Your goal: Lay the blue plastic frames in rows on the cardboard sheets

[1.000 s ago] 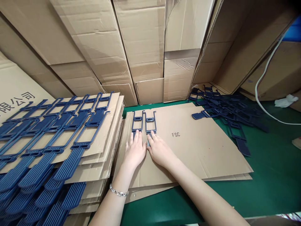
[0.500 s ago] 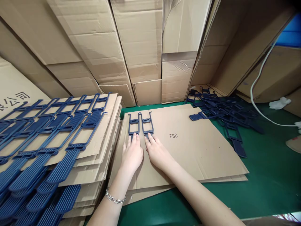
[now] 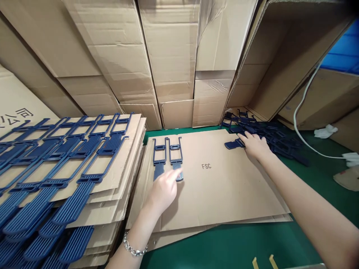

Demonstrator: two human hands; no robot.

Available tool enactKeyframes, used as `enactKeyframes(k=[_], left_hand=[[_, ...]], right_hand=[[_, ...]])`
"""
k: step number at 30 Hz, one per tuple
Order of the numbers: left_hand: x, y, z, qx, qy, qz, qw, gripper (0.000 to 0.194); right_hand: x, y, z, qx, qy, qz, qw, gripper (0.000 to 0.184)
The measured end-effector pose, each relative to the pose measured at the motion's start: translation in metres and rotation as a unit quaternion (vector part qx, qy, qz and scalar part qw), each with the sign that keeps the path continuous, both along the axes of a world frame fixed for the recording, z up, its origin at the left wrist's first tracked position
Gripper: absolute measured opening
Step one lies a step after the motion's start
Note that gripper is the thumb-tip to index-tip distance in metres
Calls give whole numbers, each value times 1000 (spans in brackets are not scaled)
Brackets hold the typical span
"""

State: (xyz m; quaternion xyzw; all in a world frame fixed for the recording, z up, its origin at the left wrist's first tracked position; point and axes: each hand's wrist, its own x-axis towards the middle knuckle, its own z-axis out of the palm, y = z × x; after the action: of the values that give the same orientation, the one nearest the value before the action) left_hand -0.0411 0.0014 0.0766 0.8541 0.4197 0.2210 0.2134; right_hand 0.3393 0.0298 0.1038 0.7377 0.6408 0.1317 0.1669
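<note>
Two blue plastic pieces, each an open frame with a ribbed tab, lie side by side on a cardboard sheet (image 3: pixel 224 186) marked "FSC". Over the lower tab of the right piece (image 3: pixel 176 149) is my left hand (image 3: pixel 162 190), its index finger stretched out and the other fingers partly curled. It also covers the tab end of the left piece (image 3: pixel 159 160). My right hand (image 3: pixel 255 146) reaches to the near side of a heap of similar pieces (image 3: pixel 280 138). Its spread fingers are on or just above a single blue piece (image 3: pixel 232 144) lying over the sheet's far edge.
At left stands a stack of cardboard sheets (image 3: pixel 112 179) bearing rows of blue pieces (image 3: pixel 75 201), their tabs overhanging the front. Cardboard boxes (image 3: pixel 171 56) wall the back. A white cable (image 3: pixel 298 112) runs down the right onto the green tabletop (image 3: pixel 238 243). Two yellow prongs (image 3: pixel 271 261) show at the bottom.
My right hand has left the right-hand piece and moved right to the heap. My left hand has shifted slightly toward the right-hand piece, its fingers curling. Both laid-out pieces stay in place.
</note>
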Motion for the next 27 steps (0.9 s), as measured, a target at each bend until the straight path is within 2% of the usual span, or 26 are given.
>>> enactKeyframes(k=[2,4,7,9,12,14,16,19,22,24,25,27], left_hand=[[2,-5,-1,16,-29,-68,997,42],[5,-9,-1,45,-45,-109,992,40],[9,-13,-1,74,-56,-121,988,39],[9,-13,1,91,-66,-116,987,38],[10,-14,3,117,-89,-112,983,34],[10,-15,5,124,-98,-112,981,32],[11,-17,7,117,-94,-118,982,31],[17,-23,12,87,-81,-140,983,30],[26,-33,19,45,-85,-171,981,31],[33,-40,23,25,-79,-197,977,30],[36,-43,24,19,-71,-208,975,29],[40,-47,24,10,-51,-227,973,28]], right_hand=[[20,3,-11,-47,1,57,997,51],[26,6,-19,-67,10,96,993,51],[24,9,-21,-59,11,118,991,48],[18,9,-14,-7,11,131,991,38],[-3,8,2,128,28,164,978,24],[-30,7,12,166,52,194,966,22],[-65,2,16,120,72,241,960,22],[-120,-17,11,22,70,325,943,19],[-160,-40,2,-12,95,428,899,17],[-164,-49,2,2,112,464,878,22],[-157,-49,4,16,119,458,881,26],[-124,-43,11,52,127,380,915,32]])
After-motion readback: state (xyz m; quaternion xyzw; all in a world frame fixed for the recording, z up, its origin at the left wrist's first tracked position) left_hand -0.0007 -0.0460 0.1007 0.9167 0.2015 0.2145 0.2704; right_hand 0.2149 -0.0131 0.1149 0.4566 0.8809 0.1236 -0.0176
